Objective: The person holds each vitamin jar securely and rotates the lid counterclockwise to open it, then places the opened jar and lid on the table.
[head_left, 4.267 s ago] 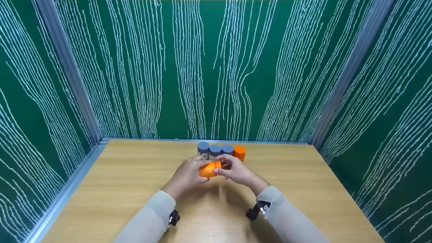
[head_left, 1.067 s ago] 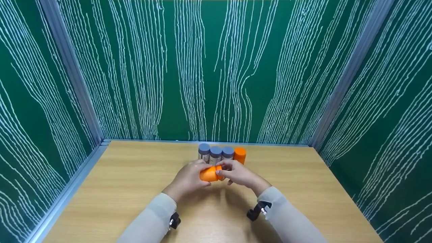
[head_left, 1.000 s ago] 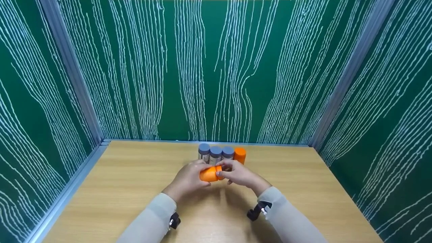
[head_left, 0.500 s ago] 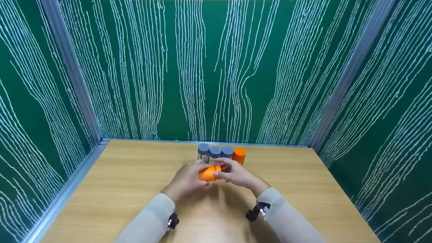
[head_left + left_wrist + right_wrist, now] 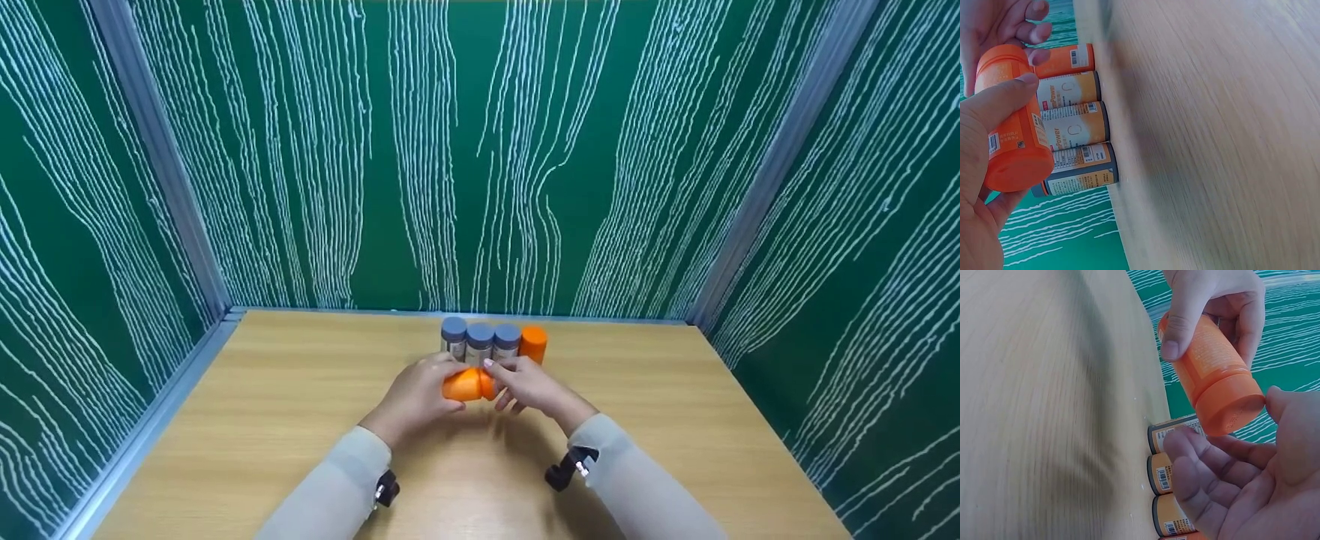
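My left hand grips the body of an orange supplement bottle, fingers and thumb wrapped round it. The bottle lies sideways in the air, its orange screw cap pointing toward my right hand. In the right wrist view, the right thumb tip is right at the cap's edge, while the other fingers are loosely spread below it, not curled round it. The left wrist view shows the bottle's base and printed label, with the left thumb across its side.
Behind the hands stands a row of three bottles with grey-blue lids and one orange bottle at the right end. They are near the back edge of the wooden table. Green panels with white lines enclose the back and sides.
The right hand has turned at the cap: its thumb has moved from the cap's near side up to the far edge, and its fingers have spread below. The left hand keeps its grip.
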Available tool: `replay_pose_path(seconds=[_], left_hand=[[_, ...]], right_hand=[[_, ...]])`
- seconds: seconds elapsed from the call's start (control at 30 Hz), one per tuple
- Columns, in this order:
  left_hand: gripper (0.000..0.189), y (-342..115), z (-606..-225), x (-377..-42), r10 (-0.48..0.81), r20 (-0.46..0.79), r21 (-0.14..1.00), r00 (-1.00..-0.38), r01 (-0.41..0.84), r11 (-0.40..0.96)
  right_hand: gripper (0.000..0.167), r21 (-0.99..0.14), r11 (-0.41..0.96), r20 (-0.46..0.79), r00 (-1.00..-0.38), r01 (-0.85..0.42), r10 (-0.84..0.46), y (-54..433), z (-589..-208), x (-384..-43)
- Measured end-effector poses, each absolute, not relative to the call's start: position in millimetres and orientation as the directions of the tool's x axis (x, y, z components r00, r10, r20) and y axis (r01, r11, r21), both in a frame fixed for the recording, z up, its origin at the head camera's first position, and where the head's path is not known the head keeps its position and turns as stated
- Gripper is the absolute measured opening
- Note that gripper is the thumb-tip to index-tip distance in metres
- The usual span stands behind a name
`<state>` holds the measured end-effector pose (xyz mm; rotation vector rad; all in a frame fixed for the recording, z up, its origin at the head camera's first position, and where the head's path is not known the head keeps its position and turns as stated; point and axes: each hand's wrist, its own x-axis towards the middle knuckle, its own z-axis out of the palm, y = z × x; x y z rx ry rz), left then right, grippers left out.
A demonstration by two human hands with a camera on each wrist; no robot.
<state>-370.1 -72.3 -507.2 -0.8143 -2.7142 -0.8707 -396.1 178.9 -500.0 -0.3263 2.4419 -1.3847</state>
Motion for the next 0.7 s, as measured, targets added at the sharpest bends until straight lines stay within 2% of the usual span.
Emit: replay_pose_path(seconds=[0.2,0.47,0.7], left_hand=[[0.056,-72.7,-507.4,-370.2,0.459,0.336,0.464,-0.823,0.568,0.679],[0.058,-73.1,-506.7,-369.7,0.439,0.29,0.507,-0.85,0.526,0.683],[0.06,-73.4,-507.9,-369.6,0.439,0.284,0.514,-0.852,0.522,0.681]], right_hand=[[0.046,-0.87,0.488,-0.144,-0.913,-0.067,-0.382,179.4,-497.7,-393.7],[0.039,-0.888,0.453,-0.128,-0.904,-0.078,-0.407,182.0,-495.3,-391.1],[0.037,-0.88,0.446,-0.054,-0.895,-0.167,-0.442,183.1,-495.7,-391.0]])
